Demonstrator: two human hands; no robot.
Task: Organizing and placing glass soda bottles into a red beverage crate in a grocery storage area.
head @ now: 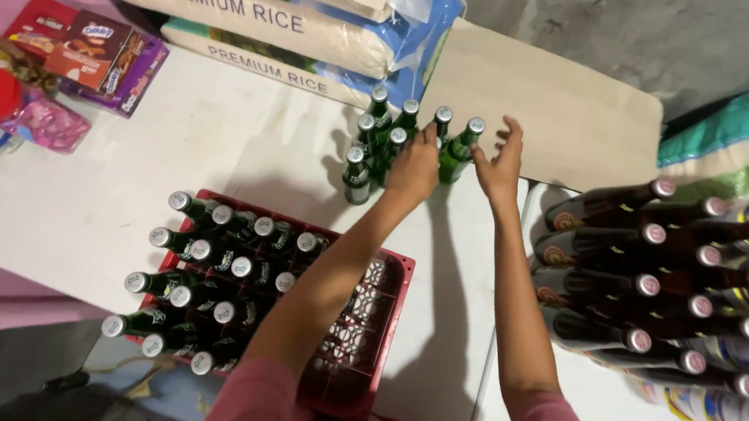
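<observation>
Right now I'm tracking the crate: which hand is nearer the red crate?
Left. The left hand sits on the green bottles, closer to the red crate; the right hand is farther right.

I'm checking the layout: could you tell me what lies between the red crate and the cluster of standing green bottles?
In the head view, only bare white surface separates the red crate from the green bottles; the left forearm passes above that stretch.
</observation>
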